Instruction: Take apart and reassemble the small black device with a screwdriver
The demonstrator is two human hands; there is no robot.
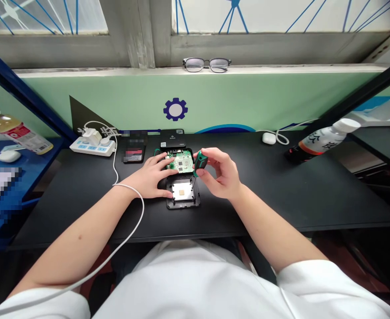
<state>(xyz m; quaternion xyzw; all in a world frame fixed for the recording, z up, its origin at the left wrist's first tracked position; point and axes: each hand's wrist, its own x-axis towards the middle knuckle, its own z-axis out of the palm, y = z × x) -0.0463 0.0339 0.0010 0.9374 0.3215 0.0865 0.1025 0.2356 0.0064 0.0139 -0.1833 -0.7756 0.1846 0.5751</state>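
My right hand (220, 172) grips a green and black screwdriver (201, 162) between thumb and fingers. Its thin shaft points down at the right side of a black plastic cover (183, 204), which has a silver metal plate (183, 191) with a small tan square inside. My left hand (153, 174) lies with fingers spread. Its fingertips rest on a green circuit board (184, 161) in a black housing just beyond the cover, and its thumb touches the cover's left side. Behind the board sits a black box-shaped piece (172, 138) with a small label.
A phone (134, 153) and a white power strip (91, 146) with plugs are at the left. A white cable (143, 208) crosses over my left forearm. To the right are a white charger (269, 138) and a tilted bottle (321, 141). Eyeglasses (207, 65) rest on the ledge.
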